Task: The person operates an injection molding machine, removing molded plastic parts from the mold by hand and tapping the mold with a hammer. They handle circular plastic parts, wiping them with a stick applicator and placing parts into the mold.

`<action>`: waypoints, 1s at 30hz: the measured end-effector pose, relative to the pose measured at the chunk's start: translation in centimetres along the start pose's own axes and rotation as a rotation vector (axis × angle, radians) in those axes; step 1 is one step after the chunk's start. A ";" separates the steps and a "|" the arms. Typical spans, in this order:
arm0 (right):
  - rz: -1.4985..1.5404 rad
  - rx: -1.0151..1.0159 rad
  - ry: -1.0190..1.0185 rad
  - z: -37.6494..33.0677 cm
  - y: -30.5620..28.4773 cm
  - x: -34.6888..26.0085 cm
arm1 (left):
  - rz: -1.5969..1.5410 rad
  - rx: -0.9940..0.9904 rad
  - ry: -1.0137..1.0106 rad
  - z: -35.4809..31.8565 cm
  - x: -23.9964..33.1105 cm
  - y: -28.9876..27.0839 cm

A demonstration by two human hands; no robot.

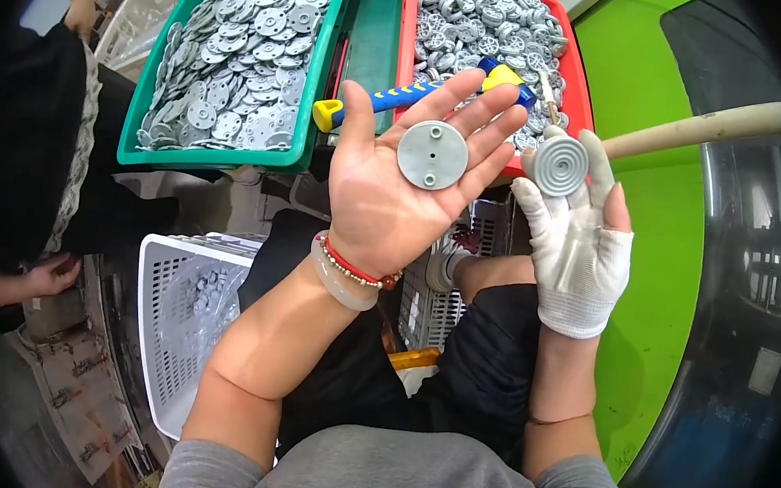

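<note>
My left hand [395, 185], bare and palm up, has its fingers spread and carries a flat grey plastic disc [431, 169] at the base of the fingers. The disc has a small centre hole and two raised round studs. Beside it my right hand [578, 245], in a white glove with some fingertips bare, is also turned palm up. On its fingers rests a smaller grey round part [561, 167] with concentric rings. Behind the hands lies a hammer-like tool [393, 96] with a blue and yellow handle.
A green bin [134, 123] of flat grey discs stands at the far left, and a red bin [574, 66] of grey wheel-like parts at the far right. A pale rod [702, 131] juts in from the right. A white basket [163, 336] sits lower left. Another person's hand [56, 275] is at the left.
</note>
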State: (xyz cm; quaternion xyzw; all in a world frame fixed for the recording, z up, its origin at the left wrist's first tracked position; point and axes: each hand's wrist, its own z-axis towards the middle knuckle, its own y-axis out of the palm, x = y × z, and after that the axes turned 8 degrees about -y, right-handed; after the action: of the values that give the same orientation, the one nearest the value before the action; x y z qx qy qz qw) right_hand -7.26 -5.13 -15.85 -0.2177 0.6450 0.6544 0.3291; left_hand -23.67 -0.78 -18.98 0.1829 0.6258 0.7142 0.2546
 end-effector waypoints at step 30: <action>-2.094 -0.153 -0.052 12.0 -8.5 0.4 | 0.001 0.071 -0.120 1.1 -1.4 -0.8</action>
State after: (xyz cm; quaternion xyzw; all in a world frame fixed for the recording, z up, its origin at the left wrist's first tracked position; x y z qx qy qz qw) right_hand 0.18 6.32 -21.19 -0.6729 0.0840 0.0865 0.7299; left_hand -21.77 -0.68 -19.56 0.2347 0.6341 0.6795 0.2848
